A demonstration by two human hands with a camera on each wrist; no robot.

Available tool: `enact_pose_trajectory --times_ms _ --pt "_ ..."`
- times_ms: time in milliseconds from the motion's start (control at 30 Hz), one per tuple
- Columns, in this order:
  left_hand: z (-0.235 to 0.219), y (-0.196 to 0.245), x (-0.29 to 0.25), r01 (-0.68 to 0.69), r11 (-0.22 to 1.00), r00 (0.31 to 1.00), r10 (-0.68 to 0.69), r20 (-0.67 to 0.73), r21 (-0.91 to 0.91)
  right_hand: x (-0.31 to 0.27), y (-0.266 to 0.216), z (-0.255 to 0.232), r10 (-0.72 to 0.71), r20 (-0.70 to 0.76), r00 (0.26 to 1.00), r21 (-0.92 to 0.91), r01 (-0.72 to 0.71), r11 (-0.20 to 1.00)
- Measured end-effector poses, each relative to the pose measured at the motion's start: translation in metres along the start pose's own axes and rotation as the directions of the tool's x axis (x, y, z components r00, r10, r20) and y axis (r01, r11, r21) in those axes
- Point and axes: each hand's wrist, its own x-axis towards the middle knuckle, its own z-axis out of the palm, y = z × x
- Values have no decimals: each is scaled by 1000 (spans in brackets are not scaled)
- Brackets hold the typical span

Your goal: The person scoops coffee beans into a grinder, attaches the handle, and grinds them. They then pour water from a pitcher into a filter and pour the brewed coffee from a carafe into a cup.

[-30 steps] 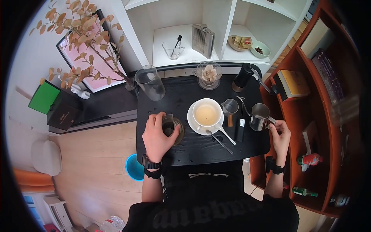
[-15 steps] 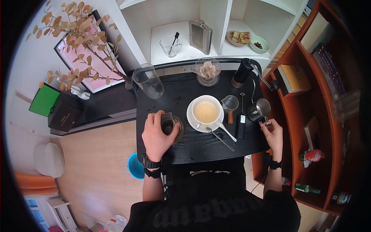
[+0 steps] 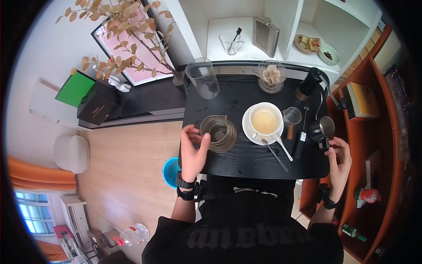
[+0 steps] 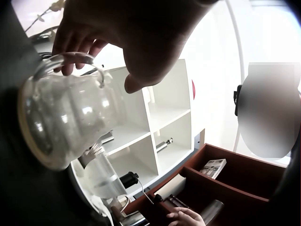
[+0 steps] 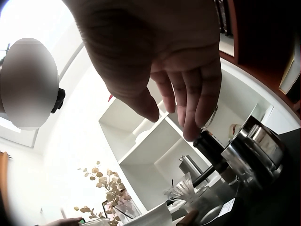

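Note:
A ribbed glass jug (image 3: 223,140) stands at the table's left front. Beside its left side, my left hand (image 3: 194,152) has its thumb and fingers spread; in the left wrist view the hand (image 4: 131,35) hangs over the jug (image 4: 66,115), with fingertips close to the handle and the thumb apart. Contact is unclear. Near the right edge stands a steel pitcher (image 3: 317,131). My right hand (image 3: 340,166) is just beside its handle; the right wrist view shows the hand's (image 5: 160,42) relaxed fingers holding nothing above the pitcher (image 5: 254,155).
Between the hands are a white cup (image 3: 266,125) on a saucer, a metal spoon (image 3: 277,157), a small glass cup (image 3: 292,115) and a black frother (image 3: 301,143). Behind stand a tall glass (image 3: 205,81), a dripper (image 3: 271,77) and a black grinder (image 3: 309,84).
The head view has shifted, moving the scene rightward. My left hand has come off the jug's top to its left side. My right fingers, earlier at the pitcher's handle, are now apart from it.

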Motion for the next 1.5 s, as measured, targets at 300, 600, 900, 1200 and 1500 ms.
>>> enact_pose_trajectory --times_ms 300,600,900,1200,1500 --pt "-7 -39 -13 266 921 915 -148 376 -284 14 -1 16 -87 21 996 109 85 990" --pt "-22 2 -3 620 588 772 -337 539 -519 12 -2 26 -105 72 992 126 95 988" --pt "-34 34 -27 -29 988 974 62 216 -155 10 -2 20 -96 169 981 65 86 994" --pt "-65 63 -26 551 507 809 -131 573 -662 10 -11 20 -61 254 965 1 63 998" --pt "-65 62 -37 143 917 904 33 427 -373 8 -17 19 -57 266 962 -27 67 997"
